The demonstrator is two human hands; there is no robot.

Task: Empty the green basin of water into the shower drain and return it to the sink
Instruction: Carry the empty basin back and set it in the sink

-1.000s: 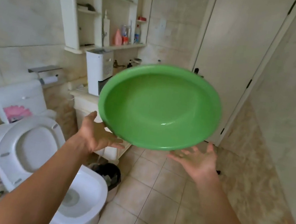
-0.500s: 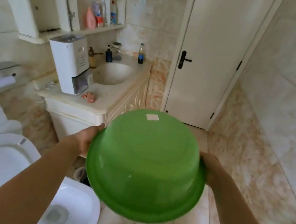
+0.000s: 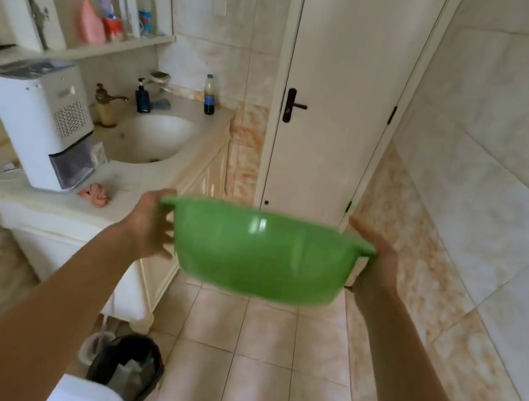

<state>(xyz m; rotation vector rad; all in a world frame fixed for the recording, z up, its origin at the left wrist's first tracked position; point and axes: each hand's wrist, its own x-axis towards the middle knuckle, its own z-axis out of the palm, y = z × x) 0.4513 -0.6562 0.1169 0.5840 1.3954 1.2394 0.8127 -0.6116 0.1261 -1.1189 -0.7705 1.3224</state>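
Your fingers [image 3: 167,225] on the left side are spread loosely against the outer wall of the green basin [image 3: 261,255], just under its rim, with the thumb up at the rim's left lip. Whether they press the plastic or only lie beside it cannot be told, as the frame is blurred by motion there. Your left hand [image 3: 148,223] is therefore noted as wide and cupped, not clenched. Your right hand [image 3: 377,256] stands flat and upright at the opposite lip of the rim, fingers extended and pointing away from you; contact with the rim looks likely but cannot be confirmed.

The basin sits upright between your 2 hands, rim roughly level, seen from the side, so its inside is hidden. It is held in the air over the tiled floor [image 3: 266,356], in front of the closed door [image 3: 340,108] and to the right of the vanity counter [image 3: 141,181].

The sink [image 3: 156,140] lies well apart from the basin, up and to the left. On the counter stand 1 white appliance [image 3: 40,119] and 1 pink cloth [image 3: 95,196]. A lined bin [image 3: 129,369] stands on the floor below your left forearm.
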